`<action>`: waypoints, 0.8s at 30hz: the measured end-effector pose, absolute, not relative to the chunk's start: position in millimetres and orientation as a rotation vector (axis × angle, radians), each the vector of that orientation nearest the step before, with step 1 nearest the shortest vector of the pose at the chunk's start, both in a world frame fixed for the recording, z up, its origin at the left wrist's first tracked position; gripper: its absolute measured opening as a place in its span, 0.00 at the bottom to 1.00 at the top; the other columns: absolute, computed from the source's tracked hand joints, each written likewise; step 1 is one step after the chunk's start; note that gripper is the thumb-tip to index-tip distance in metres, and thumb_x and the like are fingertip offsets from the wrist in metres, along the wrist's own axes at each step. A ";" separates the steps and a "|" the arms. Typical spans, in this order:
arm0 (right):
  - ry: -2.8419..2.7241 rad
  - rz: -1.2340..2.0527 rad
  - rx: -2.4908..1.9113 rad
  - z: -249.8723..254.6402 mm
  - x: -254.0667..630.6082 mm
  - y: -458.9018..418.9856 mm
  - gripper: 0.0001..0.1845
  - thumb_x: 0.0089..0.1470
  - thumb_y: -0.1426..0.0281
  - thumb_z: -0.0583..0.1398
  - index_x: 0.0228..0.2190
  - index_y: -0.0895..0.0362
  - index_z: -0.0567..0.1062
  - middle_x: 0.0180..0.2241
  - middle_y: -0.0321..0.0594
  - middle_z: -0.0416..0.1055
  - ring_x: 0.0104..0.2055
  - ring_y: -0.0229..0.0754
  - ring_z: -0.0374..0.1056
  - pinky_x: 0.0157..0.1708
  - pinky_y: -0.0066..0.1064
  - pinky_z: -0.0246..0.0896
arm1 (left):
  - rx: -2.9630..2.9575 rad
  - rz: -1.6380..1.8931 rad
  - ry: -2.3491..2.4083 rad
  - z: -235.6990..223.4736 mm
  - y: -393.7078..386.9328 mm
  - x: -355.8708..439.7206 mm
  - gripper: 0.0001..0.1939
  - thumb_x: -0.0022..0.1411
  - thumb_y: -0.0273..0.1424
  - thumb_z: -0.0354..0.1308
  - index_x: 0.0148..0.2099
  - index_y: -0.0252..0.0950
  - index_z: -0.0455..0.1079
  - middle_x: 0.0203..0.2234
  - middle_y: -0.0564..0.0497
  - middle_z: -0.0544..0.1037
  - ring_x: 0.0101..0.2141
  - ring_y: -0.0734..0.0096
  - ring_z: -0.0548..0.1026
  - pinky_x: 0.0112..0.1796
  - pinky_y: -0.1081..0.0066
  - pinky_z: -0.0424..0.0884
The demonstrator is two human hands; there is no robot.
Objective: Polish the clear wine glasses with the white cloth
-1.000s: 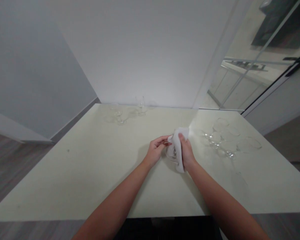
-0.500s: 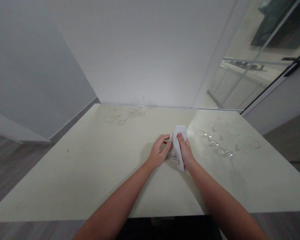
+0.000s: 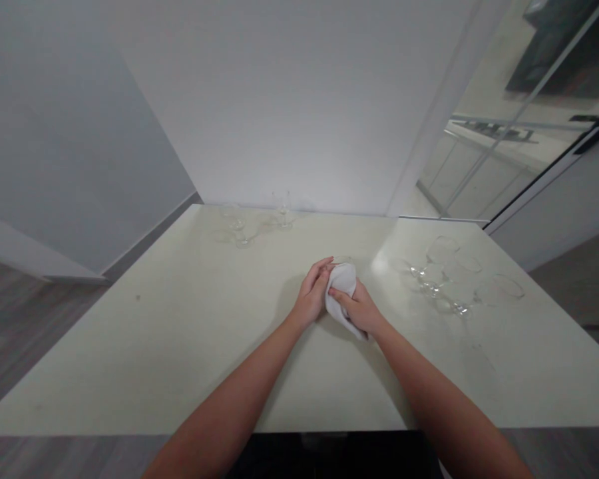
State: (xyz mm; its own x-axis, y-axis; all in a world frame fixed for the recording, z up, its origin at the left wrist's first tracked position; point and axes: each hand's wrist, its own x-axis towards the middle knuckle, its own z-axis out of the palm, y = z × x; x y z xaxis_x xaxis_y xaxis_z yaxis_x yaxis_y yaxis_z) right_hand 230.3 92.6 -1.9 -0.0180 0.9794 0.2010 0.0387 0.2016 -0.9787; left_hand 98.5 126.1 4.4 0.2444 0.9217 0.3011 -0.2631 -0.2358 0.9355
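Near the middle of the table, my right hand (image 3: 358,307) presses a white cloth (image 3: 343,283) with its thumb across the front. My left hand (image 3: 313,291) is curled on the other side, fingers wrapped round a clear drinking glass. Only a faint curve of that glass (image 3: 343,258) shows above the cloth; the rest is hidden by cloth and fingers. Both hands are close together, the cloth between them, its lower end hanging toward the tabletop.
Several clear stemmed glasses (image 3: 432,287) stand grouped on the right of the pale table (image 3: 144,359). At the back left are more clear glasses (image 3: 238,229), one glass (image 3: 283,211) near the wall. A glass-paned door (image 3: 479,159) is beyond the right rear edge.
My right hand has turned and brought the cloth left and over the glass, toward my left hand. The cloth's upper end is lower, and my left fingers have closed in more.
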 end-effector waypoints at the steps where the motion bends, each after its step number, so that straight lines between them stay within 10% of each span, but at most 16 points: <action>1: -1.357 1.060 -1.084 -1.6 231.4 92.8 0.21 0.53 0.63 0.62 0.48 0.56 0.72 0.47 0.42 0.74 0.47 0.44 0.69 0.52 0.38 0.60 | 1.324 1.256 0.652 5.6 125.8 98.0 0.22 0.65 0.44 0.55 0.55 0.36 0.66 0.50 0.43 0.76 0.51 0.61 0.72 0.53 0.63 0.66; 16: -1.653 1.115 -1.075 -13.7 238.1 94.5 0.14 0.52 0.71 0.60 0.42 0.56 0.75 0.40 0.37 0.75 0.42 0.42 0.68 0.48 0.35 0.61 | 1.167 1.334 0.539 1.3 134.0 94.1 0.28 0.53 0.40 0.69 0.51 0.36 0.64 0.43 0.43 0.77 0.45 0.62 0.76 0.47 0.64 0.72; 24: -1.660 0.838 -1.248 -15.1 238.3 95.1 0.11 0.56 0.63 0.59 0.27 0.56 0.75 0.22 0.33 0.69 0.24 0.37 0.62 0.28 0.27 0.53 | 1.140 1.373 0.492 5.3 132.6 94.9 0.28 0.52 0.40 0.70 0.50 0.37 0.63 0.43 0.45 0.76 0.41 0.65 0.79 0.44 0.66 0.74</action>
State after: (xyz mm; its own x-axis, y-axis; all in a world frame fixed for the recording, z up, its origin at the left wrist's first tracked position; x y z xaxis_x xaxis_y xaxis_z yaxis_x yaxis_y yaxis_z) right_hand 238.3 95.1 -15.1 -0.1171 0.9627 0.2438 0.3759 0.2702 -0.8864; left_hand 94.9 132.6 5.3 0.2076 0.9217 0.3278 -0.5040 -0.1865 0.8433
